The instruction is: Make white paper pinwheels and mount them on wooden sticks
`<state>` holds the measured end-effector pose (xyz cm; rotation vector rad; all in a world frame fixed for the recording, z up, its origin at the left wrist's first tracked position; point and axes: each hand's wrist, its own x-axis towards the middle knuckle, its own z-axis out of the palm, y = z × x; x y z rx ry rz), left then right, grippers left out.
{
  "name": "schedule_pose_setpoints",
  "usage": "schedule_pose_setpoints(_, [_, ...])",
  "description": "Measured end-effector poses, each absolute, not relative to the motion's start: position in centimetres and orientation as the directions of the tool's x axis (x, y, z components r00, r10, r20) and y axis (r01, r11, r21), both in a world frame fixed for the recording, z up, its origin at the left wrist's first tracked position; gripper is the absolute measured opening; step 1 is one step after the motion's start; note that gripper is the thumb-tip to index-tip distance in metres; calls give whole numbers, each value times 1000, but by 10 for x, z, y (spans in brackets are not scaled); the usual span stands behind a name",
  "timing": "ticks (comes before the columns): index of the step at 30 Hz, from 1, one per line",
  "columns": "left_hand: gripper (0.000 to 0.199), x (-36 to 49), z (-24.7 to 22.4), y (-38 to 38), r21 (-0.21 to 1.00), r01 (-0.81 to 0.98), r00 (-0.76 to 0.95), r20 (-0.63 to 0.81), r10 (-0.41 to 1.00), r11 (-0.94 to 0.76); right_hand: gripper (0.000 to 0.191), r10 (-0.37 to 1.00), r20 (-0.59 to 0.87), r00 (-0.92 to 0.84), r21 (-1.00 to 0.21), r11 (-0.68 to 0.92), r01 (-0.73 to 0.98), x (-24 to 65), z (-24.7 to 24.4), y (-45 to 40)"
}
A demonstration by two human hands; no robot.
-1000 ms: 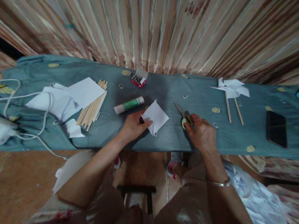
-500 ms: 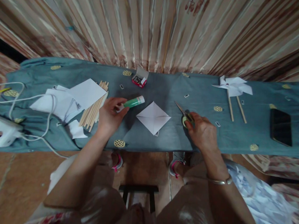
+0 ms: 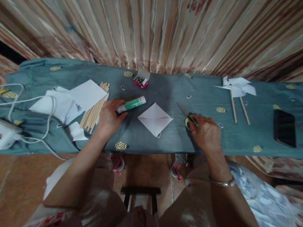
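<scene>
On the left, my left hand is beside a green and white glue stick, its thumb and fingers parted around the near end. The stick lies slanted on the cloth. My right hand has its fingers curled at the handles of a pair of scissors, whose blades point away and left. Part of the handles is hidden under the fingers. Between the hands lies a white paper square, turned as a diamond, with creases meeting at its middle. Neither hand touches it.
Wooden sticks and white paper sheets lie left, near a white power strip with cables. A small open red box of pins stands behind. White paper pinwheels and a black phone lie right.
My left hand has drawn back slightly and its fingers have loosened from the glue stick, baring its near end. My right hand has shifted a little on the scissors, which stay in place.
</scene>
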<state>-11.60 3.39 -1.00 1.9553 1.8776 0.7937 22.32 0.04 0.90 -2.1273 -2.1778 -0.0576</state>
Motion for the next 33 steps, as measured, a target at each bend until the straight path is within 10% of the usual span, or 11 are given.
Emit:
schedule_pose_setpoints(10, [36, -117, -9, 35, 548, 835, -20, 119, 993, -49, 38, 988, 151, -17, -119, 35, 992, 223, 5, 3])
schedule_pose_setpoints(18, [36, -114, 7, 30, 796, 601, -179, 44, 983, 74, 34, 970, 239, 35, -496, 91, 863, 203, 15, 1])
schedule_pose_setpoints(25, [41, -66, 24, 6, 990, -22, 16, -137, 990, 138, 27, 1000, 11, 10, -975, 9, 220, 153, 15, -6])
schedule_pose_setpoints(33, [44, -33, 23, -14, 909, -231, 267, -284, 921, 347, 33, 937, -196, -291, -912, -283, -297, 130, 18, -4])
